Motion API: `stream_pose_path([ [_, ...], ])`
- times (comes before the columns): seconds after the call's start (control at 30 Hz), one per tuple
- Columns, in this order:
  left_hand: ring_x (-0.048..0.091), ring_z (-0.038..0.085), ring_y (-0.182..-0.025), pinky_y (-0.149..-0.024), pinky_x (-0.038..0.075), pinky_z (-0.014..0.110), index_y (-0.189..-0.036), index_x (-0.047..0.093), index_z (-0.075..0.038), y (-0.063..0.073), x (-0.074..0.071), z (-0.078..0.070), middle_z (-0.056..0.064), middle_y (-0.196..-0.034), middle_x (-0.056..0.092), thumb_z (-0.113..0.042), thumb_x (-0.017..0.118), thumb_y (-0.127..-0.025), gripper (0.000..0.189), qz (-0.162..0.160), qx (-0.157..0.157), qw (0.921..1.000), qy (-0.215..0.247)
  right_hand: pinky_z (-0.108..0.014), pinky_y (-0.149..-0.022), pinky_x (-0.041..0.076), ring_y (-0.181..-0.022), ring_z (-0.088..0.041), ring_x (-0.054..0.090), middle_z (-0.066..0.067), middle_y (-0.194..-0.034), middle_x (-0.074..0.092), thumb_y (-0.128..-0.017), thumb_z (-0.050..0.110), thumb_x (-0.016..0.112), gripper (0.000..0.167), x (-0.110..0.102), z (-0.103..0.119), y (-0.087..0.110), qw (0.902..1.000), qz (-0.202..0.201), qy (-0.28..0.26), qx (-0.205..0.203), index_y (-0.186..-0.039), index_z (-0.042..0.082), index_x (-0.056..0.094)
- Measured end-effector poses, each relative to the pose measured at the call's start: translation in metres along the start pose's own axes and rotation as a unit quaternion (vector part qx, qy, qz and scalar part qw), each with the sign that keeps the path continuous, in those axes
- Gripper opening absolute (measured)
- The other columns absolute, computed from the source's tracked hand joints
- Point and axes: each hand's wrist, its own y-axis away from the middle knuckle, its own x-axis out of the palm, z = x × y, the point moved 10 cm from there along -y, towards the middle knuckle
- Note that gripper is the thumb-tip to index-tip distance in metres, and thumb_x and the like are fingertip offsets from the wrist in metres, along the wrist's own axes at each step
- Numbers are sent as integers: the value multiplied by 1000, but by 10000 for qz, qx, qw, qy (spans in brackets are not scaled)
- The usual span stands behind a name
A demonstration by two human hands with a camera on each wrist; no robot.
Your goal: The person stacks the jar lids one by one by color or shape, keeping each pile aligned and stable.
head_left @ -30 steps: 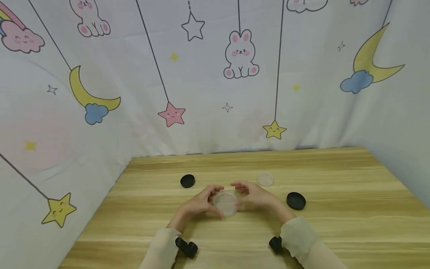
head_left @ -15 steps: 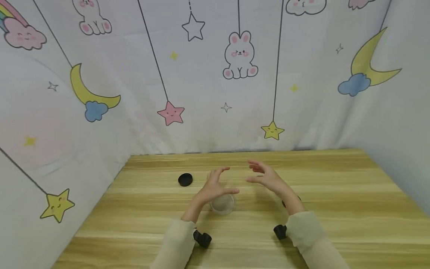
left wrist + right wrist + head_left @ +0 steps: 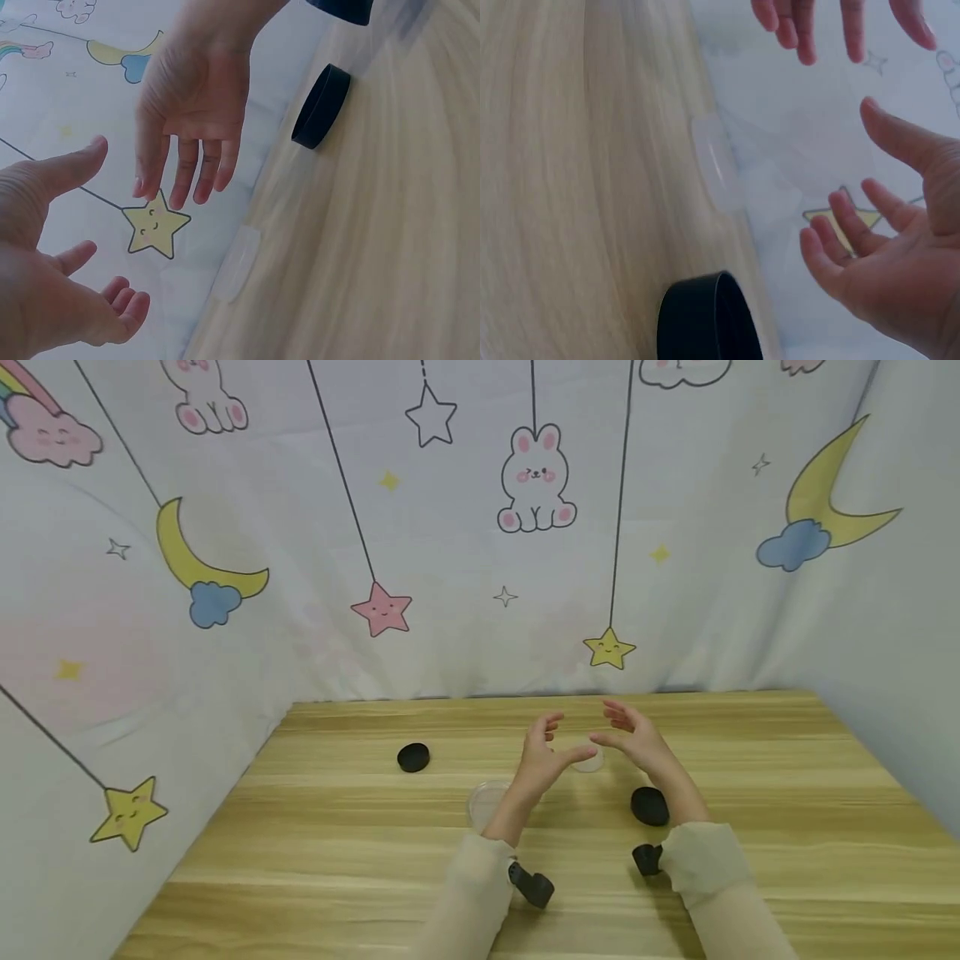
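Observation:
Both hands hover above the table's right-centre part, holding nothing. My left hand [image 3: 543,764] has its thumb stretched to the right and its fingers loosely bent. Facing it is my right hand [image 3: 641,745], fingers spread, a small gap between the two thumbs. Below and between them a small clear round dish [image 3: 588,763] lies on the table, partly hidden by the left thumb; the right wrist view shows this clear dish [image 3: 716,161] apart from the fingers. A larger clear round dish [image 3: 486,802] sits beside the left wrist, partly covered by the forearm.
A black round lid [image 3: 413,757] lies at the back left. Another black round lid [image 3: 649,807] is close to the right wrist; its raised rim shows in the left wrist view. Behind the wooden table [image 3: 337,860] hangs a printed cloth [image 3: 450,527].
Both hands have left the larger clear dish, which stays on the table. They have moved right and back, over the small clear dish, their fingers spread.

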Motion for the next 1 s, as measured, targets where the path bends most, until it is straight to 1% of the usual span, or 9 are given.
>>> stream_pose_path([
  [0.1, 30, 36, -136, -106, 39, 55, -143, 43, -16, -2, 7, 10, 16, -148, 32, -29, 80, -80, 75, -104, -295, 9993, 215, -62, -113, 29, -144, -46, 26, -27, -156, 27, -94, 20, 65, 76, -2, -7, -1, 10000, -37, -13, 66, -155, 6, 22],
  [0.17, 29, 36, -136, -106, 39, 56, -144, 42, -16, -3, 9, 15, 17, -148, 32, -28, 81, -78, 77, -192, -479, 9983, 282, -61, -113, 29, -143, -46, 27, -27, -156, 28, -94, 19, 64, 75, -2, -12, -2, 9999, -53, 5, 86, -154, 5, 22],
  [0.3, 33, 41, -135, -106, 40, 56, -145, 42, -13, -7, 14, 25, 21, -147, 32, -23, 84, -75, 82, -402, -754, 9959, 312, -61, -113, 30, -142, -48, 28, -30, -155, 28, -94, 17, 64, 73, -1, -18, -4, 9999, -33, 75, 64, -154, 2, 23],
  [0.4, 35, 43, -134, -107, 39, 57, -145, 41, -13, -9, 18, 33, 24, -149, 30, -20, 85, -73, 85, -493, -892, 9940, 389, -61, -112, 31, -141, -49, 29, -31, -153, 29, -94, 14, 64, 73, -1, -22, -7, 9999, -30, 130, 49, -153, 0, 23],
  [0.5, 33, 45, -136, -110, 36, 57, -147, 38, -12, -11, 22, 39, 26, -151, 26, -16, 85, -72, 89, -508, -968, 9928, 488, -61, -111, 33, -139, -50, 31, -33, -152, 31, -92, 12, 65, 74, -2, -25, -9, 9996, -5, 273, 51, -152, -3, 24],
  [0.6, 31, 45, -140, -113, 34, 53, -148, 37, -9, -13, 24, 43, 28, -152, 26, -10, 85, -72, 90, -531, -1037, 9918, 522, -61, -110, 35, -137, -52, 34, -35, -149, 32, -91, 12, 66, 75, 0, -27, -10, 9987, 121, 487, 101, -151, -6, 24],
  [0.77, 27, 42, -144, -116, 31, 49, -147, 37, -6, -14, 28, 48, 29, -153, 26, -6, 82, -74, 86, -464, -1072, 9913, 601, -60, -109, 36, -135, -53, 36, -39, -146, 34, -92, 8, 64, 69, 6, -30, -10, 9966, 347, 743, 112, -147, -13, 28],
  [0.87, 32, 41, -142, -115, 34, 48, -146, 39, -4, -15, 30, 49, 28, -152, 31, -5, 81, -75, 83, -393, -1051, 9920, 575, -57, -110, 36, -134, -52, 39, -39, -145, 36, -90, 5, 63, 66, 10, -31, -9, 9954, 376, 883, 45, -144, -16, 31],
  [1.0, 44, 36, -133, -109, 42, 45, -143, 41, 2, -16, 32, 50, 26, -143, 43, 2, 77, -75, 77, -280, -1005, 9938, 393, -56, -109, 37, -130, -50, 43, -36, -143, 41, -87, 5, 68, 65, 14, -33, -9, 9942, 364, 1009, 34, -141, -16, 37],
])
